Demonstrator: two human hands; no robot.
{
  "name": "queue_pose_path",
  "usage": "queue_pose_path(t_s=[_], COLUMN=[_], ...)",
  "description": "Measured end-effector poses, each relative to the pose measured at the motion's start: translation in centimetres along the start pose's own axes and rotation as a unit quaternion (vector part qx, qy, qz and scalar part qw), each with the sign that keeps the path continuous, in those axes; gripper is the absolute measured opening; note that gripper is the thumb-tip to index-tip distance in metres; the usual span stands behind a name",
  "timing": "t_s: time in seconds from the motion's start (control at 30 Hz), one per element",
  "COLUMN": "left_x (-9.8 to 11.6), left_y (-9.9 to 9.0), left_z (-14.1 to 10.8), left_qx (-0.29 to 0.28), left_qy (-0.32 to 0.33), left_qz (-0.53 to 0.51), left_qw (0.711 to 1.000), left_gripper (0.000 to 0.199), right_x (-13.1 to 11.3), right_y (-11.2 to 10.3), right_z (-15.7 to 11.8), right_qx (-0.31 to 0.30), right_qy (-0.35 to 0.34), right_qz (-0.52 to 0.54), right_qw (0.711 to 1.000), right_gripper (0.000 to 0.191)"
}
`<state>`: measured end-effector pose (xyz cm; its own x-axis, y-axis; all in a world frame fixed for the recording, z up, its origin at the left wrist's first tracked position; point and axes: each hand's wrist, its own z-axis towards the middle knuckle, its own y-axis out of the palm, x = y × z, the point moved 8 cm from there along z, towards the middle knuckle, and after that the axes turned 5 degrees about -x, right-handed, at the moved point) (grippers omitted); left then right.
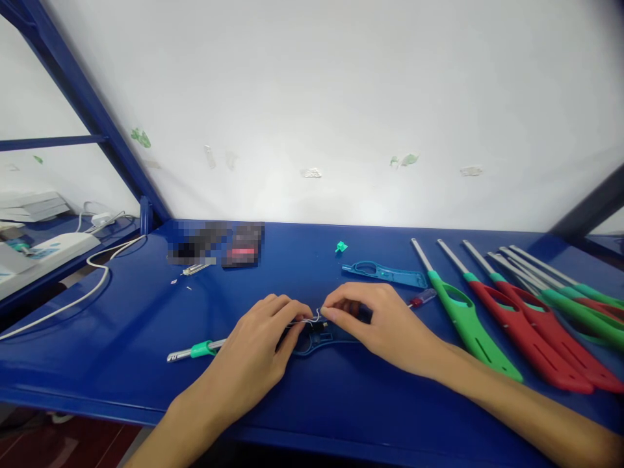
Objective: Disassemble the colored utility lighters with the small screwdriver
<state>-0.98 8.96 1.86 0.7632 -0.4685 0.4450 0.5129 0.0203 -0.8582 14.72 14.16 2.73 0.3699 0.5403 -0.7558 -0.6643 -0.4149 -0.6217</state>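
Note:
My left hand (pixel 268 335) is closed over the opened blue lighter body (pixel 336 337), its thumb and fingers pinching thin white wire (pixel 312 320). From under that hand a metal lighter tube (pixel 180 355) with a green collar (pixel 201 350) sticks out to the left. My right hand (pixel 375 318) pinches the wire's free end between thumb and forefinger, just above the casing. Black parts show inside the casing; my hands hide much of it. Behind my right hand lies the other blue casing half (pixel 385 273), and a small screwdriver (pixel 422 298) sits by it.
Several long-nosed lighters, green (pixel 470 325) and red (pixel 526 331), lie on the right. A small green piece (pixel 341 247) rests at the back. Metal rods (pixel 199 266) and two blurred dark objects are at back left. A white cable (pixel 104 273) crosses the left side.

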Motion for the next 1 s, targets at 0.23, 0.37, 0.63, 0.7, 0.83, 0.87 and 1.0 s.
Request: queue_pose_path(t_s=[0.23, 0.37, 0.63, 0.7, 0.83, 0.87, 1.0], left_x=[0.0, 0.2, 0.3, 0.2, 0.2, 0.2, 0.5], left_y=[-0.3, -0.5, -1.1, -1.2, -1.3, -1.3, -1.3], left_z=[-0.2, -0.2, -0.5, -0.5, -0.5, -0.5, -0.4], left_qx=[0.028, 0.045, 0.086, 0.092, 0.096, 0.096, 0.088], left_qy=[0.013, 0.028, 0.061, 0.068, 0.071, 0.068, 0.051], left_qz=[0.003, 0.004, 0.011, 0.010, 0.005, 0.004, 0.002], left_qw=[1.000, 0.999, 0.994, 0.993, 0.993, 0.993, 0.995], left_gripper=[0.026, 0.027, 0.024, 0.023, 0.023, 0.023, 0.018], right_x=[0.5, 0.6, 1.5, 2.1, 3.3, 3.6, 4.3], right_y=[-0.5, -0.4, -0.7, -0.7, -0.6, -0.6, -0.1], right_z=[0.0, -0.1, 0.3, 0.3, 0.1, 0.1, -0.1], right_qx=[0.020, 0.019, 0.029, 0.023, 0.016, 0.015, 0.009], right_qy=[0.023, 0.033, 0.091, 0.129, 0.192, 0.204, 0.237], right_qz=[0.015, 0.042, 0.225, 0.298, 0.411, 0.431, 0.485], right_qw=[0.999, 0.998, 0.970, 0.945, 0.891, 0.879, 0.842], right_gripper=[0.019, 0.019, 0.042, 0.042, 0.032, 0.029, 0.024])
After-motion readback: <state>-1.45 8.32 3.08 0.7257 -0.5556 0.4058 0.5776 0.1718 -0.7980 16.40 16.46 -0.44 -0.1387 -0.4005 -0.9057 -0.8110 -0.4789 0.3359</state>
